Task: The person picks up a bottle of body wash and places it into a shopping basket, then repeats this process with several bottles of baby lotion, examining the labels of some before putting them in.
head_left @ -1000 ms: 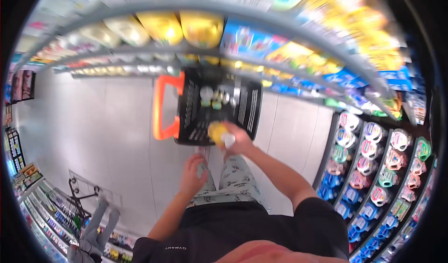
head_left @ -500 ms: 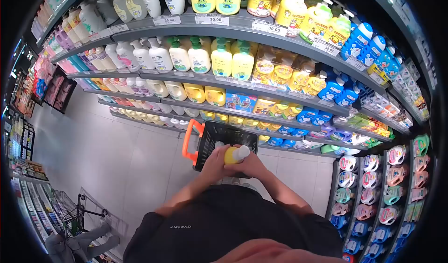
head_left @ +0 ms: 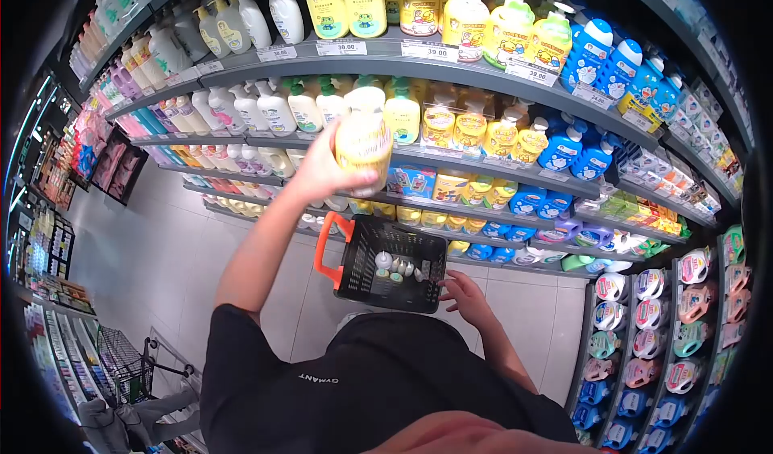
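Note:
My left hand (head_left: pixel 324 165) is raised before the middle shelf, wrapped round a yellow bottle (head_left: pixel 364 144) with a white top. Its label is smeared by motion, and the bottle overlaps the green-topped pump bottles (head_left: pixel 402 111) behind it. Lower down, my right hand (head_left: pixel 465 294) is empty, fingers apart, at the right side of a black shopping basket (head_left: pixel 390 299) with an orange handle (head_left: pixel 320 252). Several small white items, including a white bottle (head_left: pixel 383 259), lie inside the basket.
Shelves (head_left: pixel 338 61) of pump bottles curve across the front, with price tags on their edges. To the right stands a rack of detergent jugs (head_left: pixel 651 310). At lower left, a person in grey trousers (head_left: pixel 145 418) is beside a wire shopping cart (head_left: pixel 125 357).
The hands have parted. My left hand has carried the yellow bottle from above the basket up to the shelf, and my right hand has let go of it and moved beside the basket.

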Demonstrator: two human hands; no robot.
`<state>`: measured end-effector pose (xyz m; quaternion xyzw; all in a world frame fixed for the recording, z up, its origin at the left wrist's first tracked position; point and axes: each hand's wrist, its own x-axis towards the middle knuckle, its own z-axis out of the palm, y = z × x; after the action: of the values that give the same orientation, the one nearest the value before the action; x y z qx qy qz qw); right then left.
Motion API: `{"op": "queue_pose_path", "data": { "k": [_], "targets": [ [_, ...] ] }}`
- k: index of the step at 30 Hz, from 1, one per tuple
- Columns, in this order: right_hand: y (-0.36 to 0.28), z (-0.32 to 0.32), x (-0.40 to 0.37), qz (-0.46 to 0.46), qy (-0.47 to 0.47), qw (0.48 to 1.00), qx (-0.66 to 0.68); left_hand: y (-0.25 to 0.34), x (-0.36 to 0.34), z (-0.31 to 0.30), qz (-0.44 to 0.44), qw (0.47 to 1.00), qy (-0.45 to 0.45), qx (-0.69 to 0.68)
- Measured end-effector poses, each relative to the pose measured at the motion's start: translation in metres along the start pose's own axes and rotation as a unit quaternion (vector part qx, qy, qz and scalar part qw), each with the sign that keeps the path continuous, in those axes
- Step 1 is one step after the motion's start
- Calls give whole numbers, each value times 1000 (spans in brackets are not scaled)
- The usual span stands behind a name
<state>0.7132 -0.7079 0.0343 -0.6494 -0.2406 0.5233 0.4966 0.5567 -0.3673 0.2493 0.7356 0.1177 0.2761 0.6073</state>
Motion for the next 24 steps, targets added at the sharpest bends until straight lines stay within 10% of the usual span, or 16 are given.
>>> {"op": "queue_pose_path", "data": {
  "k": [8,24],
  "targets": [
    [35,-10,-27,-20,-3,987,-160,88,164,-33,168,979,7,112],
    [48,-16,-55,-17,-50,968,-245,52,260,-22,108,983,10,151]
  ]
}}
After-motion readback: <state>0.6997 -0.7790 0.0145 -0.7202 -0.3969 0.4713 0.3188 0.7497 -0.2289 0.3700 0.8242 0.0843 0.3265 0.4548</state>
